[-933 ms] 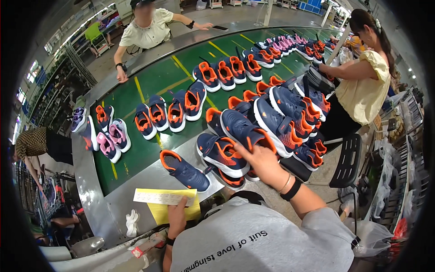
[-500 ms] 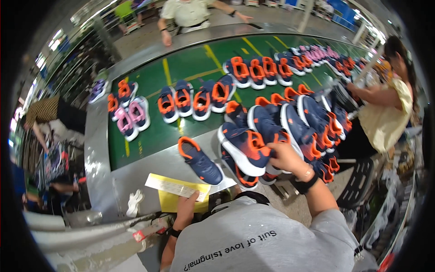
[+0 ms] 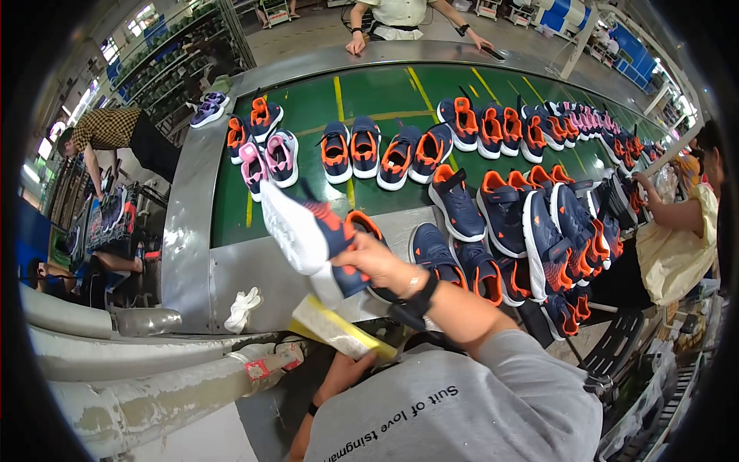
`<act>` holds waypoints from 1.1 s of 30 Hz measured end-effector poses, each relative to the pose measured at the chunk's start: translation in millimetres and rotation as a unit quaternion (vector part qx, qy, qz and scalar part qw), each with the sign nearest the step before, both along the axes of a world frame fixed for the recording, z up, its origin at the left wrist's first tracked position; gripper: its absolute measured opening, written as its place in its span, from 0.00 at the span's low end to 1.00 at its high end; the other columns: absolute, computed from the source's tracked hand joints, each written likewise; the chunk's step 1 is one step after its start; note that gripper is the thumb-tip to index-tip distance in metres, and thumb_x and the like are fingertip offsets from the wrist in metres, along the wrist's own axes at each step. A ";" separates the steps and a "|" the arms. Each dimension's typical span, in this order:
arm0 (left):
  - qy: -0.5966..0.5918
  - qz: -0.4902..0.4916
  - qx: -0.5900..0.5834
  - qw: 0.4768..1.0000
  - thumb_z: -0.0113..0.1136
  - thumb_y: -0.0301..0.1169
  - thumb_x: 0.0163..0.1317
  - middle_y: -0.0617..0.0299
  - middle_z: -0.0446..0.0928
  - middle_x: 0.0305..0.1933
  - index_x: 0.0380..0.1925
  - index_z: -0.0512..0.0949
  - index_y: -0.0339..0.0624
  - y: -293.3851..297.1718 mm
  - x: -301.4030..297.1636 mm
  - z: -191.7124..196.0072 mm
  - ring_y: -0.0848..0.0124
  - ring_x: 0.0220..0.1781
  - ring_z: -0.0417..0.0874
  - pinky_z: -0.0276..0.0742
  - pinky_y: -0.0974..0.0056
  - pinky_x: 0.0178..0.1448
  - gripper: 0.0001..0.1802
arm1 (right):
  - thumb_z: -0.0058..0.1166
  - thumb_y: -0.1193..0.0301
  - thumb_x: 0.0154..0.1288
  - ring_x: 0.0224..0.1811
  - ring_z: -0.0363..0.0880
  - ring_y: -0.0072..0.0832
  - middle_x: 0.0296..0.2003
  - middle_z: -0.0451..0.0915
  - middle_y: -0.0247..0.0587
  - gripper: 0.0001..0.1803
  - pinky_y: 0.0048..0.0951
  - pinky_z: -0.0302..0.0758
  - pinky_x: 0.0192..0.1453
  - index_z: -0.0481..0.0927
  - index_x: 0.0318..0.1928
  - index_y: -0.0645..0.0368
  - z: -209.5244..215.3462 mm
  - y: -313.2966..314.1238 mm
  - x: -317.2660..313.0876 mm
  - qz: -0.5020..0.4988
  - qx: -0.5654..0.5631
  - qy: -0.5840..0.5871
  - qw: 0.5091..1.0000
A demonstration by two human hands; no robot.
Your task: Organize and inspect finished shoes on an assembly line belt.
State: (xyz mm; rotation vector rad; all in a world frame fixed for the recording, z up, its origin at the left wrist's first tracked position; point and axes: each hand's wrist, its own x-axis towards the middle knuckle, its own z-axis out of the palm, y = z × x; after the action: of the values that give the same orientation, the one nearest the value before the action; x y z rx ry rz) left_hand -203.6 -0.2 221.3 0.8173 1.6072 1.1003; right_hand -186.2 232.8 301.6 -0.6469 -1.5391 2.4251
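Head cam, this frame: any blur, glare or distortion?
Head view: white-soled sneaker in the right hand and yellow-edged paper look motion-smeared; head view: glare on the steel frame, fisheye bowing along the green conveyor.

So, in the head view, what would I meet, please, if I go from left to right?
Co-worker in a checkered top, crumpled white bundle, white-soled shoe held in the right hand, near group of navy-and-orange shoes, co-worker in a pale yellow top.
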 end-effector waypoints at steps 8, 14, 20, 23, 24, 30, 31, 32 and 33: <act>-0.136 0.086 -0.011 0.987 0.56 0.26 0.57 0.60 0.76 0.44 0.46 0.72 0.32 -27.5 6.9 11.9 0.72 0.47 0.74 0.69 0.67 0.52 0.16 | 0.49 0.76 0.46 0.34 0.77 0.48 0.30 0.77 0.53 0.16 0.42 0.73 0.39 0.74 0.40 0.59 -62.8 -27.6 -16.2 0.023 0.612 -0.136 0.778; -0.128 0.118 0.011 0.985 0.55 0.26 0.57 0.60 0.75 0.46 0.46 0.72 0.32 -11.9 6.0 20.6 0.72 0.47 0.73 0.69 0.68 0.51 0.16 | 0.48 0.75 0.49 0.39 0.74 0.52 0.30 0.76 0.59 0.20 0.44 0.71 0.43 0.69 0.46 0.63 -97.2 -37.9 -28.9 0.112 0.523 -0.165 0.828; -0.182 0.209 0.079 0.958 0.52 0.23 0.59 0.62 0.75 0.45 0.45 0.73 0.32 10.4 4.3 28.1 0.75 0.46 0.73 0.68 0.69 0.50 0.14 | 0.48 0.74 0.52 0.40 0.75 0.49 0.35 0.75 0.56 0.17 0.46 0.71 0.44 0.72 0.44 0.65 -51.5 -24.1 2.5 0.087 0.544 -0.018 0.834; -0.206 0.225 0.108 0.946 0.52 0.25 0.61 0.62 0.75 0.43 0.46 0.72 0.32 23.3 1.0 21.3 0.76 0.43 0.74 0.70 0.70 0.48 0.13 | 0.53 0.70 0.57 0.32 0.75 0.36 0.31 0.75 0.47 0.13 0.32 0.72 0.38 0.73 0.38 0.66 -24.3 -8.1 44.9 0.067 0.484 -0.003 0.873; -0.207 0.226 0.109 0.946 0.52 0.25 0.61 0.62 0.75 0.43 0.46 0.72 0.32 26.4 -0.9 18.6 0.76 0.43 0.74 0.70 0.70 0.48 0.13 | 0.54 0.69 0.59 0.30 0.74 0.28 0.31 0.74 0.42 0.13 0.27 0.71 0.37 0.72 0.38 0.66 -11.1 -6.8 56.4 0.099 0.456 -0.031 0.884; -0.266 0.168 0.183 0.931 0.52 0.29 0.63 0.63 0.75 0.43 0.46 0.73 0.35 57.9 2.7 6.3 0.76 0.41 0.76 0.72 0.71 0.44 0.13 | 0.57 0.68 0.60 0.27 0.70 0.18 0.25 0.72 0.34 0.21 0.21 0.70 0.31 0.64 0.49 0.62 -4.1 -46.3 101.8 -0.024 0.307 -0.121 0.944; -0.268 0.159 0.176 0.934 0.51 0.29 0.63 0.62 0.75 0.44 0.46 0.73 0.35 62.0 5.4 9.4 0.75 0.42 0.76 0.72 0.70 0.44 0.13 | 0.56 0.69 0.60 0.27 0.70 0.17 0.25 0.72 0.33 0.21 0.20 0.69 0.30 0.64 0.50 0.62 -15.2 -53.1 103.9 -0.056 0.288 -0.098 0.951; -0.272 0.145 0.171 0.936 0.51 0.29 0.64 0.62 0.75 0.45 0.46 0.73 0.35 69.8 9.7 12.0 0.75 0.42 0.76 0.72 0.70 0.44 0.13 | 0.56 0.70 0.60 0.26 0.69 0.16 0.24 0.71 0.32 0.22 0.20 0.69 0.30 0.64 0.51 0.61 -27.6 -54.7 104.2 -0.092 0.274 -0.075 0.954; -0.268 0.146 0.162 0.938 0.51 0.29 0.64 0.62 0.75 0.45 0.47 0.72 0.35 73.7 11.3 14.1 0.74 0.42 0.76 0.73 0.70 0.45 0.13 | 0.55 0.71 0.60 0.26 0.68 0.15 0.23 0.70 0.31 0.22 0.20 0.68 0.29 0.64 0.52 0.61 -31.5 -53.0 105.2 -0.098 0.263 -0.053 0.958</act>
State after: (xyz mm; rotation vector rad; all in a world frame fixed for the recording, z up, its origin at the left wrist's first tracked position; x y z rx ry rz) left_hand -192.3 73.6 235.4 0.4248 1.1169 1.6673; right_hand -81.0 179.7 270.1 -0.7758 -1.9462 1.7499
